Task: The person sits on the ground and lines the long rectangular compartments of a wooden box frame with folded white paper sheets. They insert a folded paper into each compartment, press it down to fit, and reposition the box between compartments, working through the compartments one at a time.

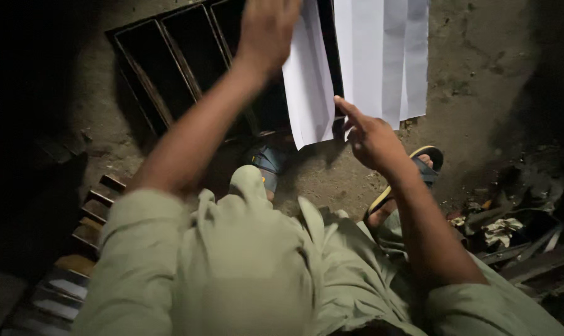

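Observation:
My left hand point(266, 28) reaches up and forward, its fingers on the upper part of a folded white sheet of paper point(308, 87) that hangs down at an angle. Beside it lies a larger creased white paper point(381, 56). My right hand point(370, 138) is lower, index finger stretched toward the bottom edge of the papers, close to them; whether it touches is unclear. Both sleeves are pale green.
A dark metal grille frame point(170, 68) with several slots lies on the dirt floor under the papers. My feet wear sandals point(428, 163). Metal bars point(89, 230) lie at lower left, and scrap and crumpled debris point(503, 230) sit at right.

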Tool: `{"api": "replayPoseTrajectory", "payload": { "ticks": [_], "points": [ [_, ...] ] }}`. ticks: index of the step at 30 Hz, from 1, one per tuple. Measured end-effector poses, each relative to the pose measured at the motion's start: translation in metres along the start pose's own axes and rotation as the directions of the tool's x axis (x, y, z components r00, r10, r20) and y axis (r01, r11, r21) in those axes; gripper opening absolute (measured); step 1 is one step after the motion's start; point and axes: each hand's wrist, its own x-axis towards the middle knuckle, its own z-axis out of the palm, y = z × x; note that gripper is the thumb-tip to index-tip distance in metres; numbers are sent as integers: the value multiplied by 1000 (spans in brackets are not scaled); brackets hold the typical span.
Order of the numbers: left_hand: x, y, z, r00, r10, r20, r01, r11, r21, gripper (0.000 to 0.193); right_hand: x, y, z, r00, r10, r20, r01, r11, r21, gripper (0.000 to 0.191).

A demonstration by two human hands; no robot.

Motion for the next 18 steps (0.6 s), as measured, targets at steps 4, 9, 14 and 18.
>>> {"api": "replayPoseTrajectory", "payload": {
  "ticks": [4, 9, 14, 18],
  "points": [
    [-87, 27, 30, 841, 536, -80, -528, 844, 96, 57, 8, 19, 17, 957, -273, -100, 269, 962, -55, 82],
    [-107, 31, 76, 960, 276, -42, -279, 943, -180, 19, 32, 28, 42, 919, -334, -210, 290, 933, -213, 23],
    [-101, 25, 83, 894, 428, -129, -438, 897, -56, 35, 43, 5, 39, 989, -86, 121, 127, 912, -390, 48],
    [-74, 17, 64, 834, 537, -129, -534, 844, 57, 45, 30, -7, 35, 997, -81, 3, 79, 962, -262, 60]
  ]
}}
